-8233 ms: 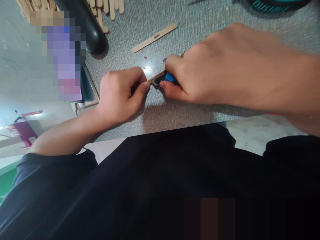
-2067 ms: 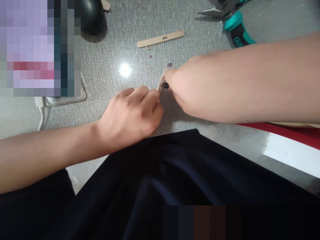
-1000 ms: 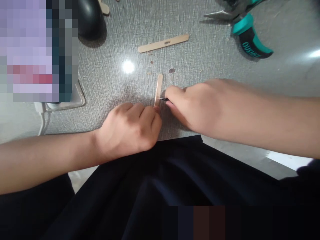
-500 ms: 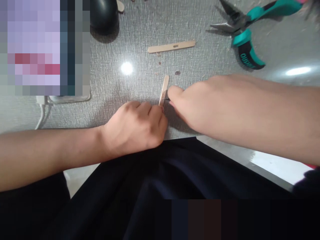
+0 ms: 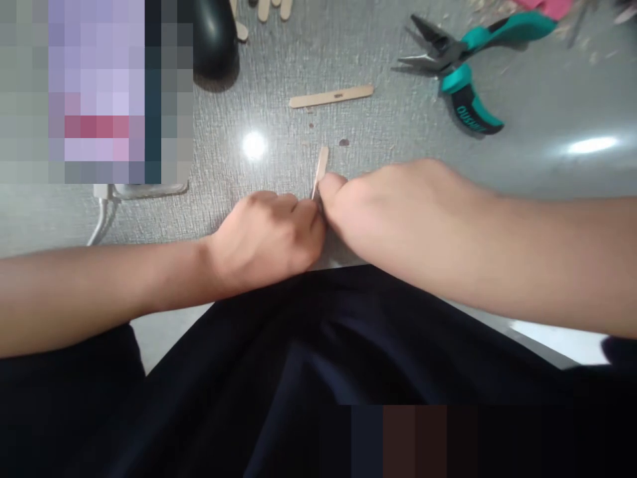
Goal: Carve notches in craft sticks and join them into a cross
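My left hand (image 5: 271, 232) is closed around the lower end of a popsicle stick (image 5: 322, 159), whose rounded upper end points away from me. Right beside it my right hand (image 5: 365, 209) is closed, its thumb and fingertips at the stick's right edge, close to the left knuckles. What the right fingers pinch is mostly hidden; only a small dark bit shows near their tips. A second popsicle stick (image 5: 323, 99) with a dark mark lies crosswise on the table, farther out. Small brown chips (image 5: 343, 142) are scattered between the two sticks.
Pliers (image 5: 450, 60) with teal and black handles lie spread at the upper right, near wood shavings and a pink thing (image 5: 550, 8). A black rounded object (image 5: 215, 40) stands upper left beside more sticks (image 5: 263, 9). A white cable (image 5: 99, 216) runs at left.
My right hand has moved left and closer to the left hand, covering the stick's middle. The thin tip seen at its fingers is now hidden. The view has shifted slightly.
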Action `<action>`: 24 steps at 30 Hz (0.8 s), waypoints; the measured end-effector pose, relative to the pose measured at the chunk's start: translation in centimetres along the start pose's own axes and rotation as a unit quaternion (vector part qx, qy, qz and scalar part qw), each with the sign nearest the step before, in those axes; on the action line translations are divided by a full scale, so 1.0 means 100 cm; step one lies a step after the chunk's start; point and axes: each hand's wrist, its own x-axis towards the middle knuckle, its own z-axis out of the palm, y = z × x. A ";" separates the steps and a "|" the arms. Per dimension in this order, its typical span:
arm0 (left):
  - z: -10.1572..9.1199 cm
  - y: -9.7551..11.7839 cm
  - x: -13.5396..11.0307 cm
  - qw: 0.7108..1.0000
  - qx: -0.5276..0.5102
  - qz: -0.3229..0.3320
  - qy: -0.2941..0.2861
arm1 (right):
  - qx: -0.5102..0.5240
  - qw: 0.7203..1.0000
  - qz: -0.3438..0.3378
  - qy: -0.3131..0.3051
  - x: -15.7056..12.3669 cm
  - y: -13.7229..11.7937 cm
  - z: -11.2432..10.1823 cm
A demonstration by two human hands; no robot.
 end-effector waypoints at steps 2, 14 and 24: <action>-0.001 -0.005 0.000 1.000 -0.006 -0.013 -0.010 | -0.129 0.987 0.021 -0.093 0.005 -0.012 -0.009; -0.015 -0.022 0.021 0.877 -0.325 -0.347 0.065 | -0.091 0.993 0.012 0.073 -0.007 -0.012 -0.033; -0.017 -0.023 0.023 0.888 -0.280 -0.358 0.066 | 0.170 0.978 -0.068 0.103 0.002 0.017 -0.001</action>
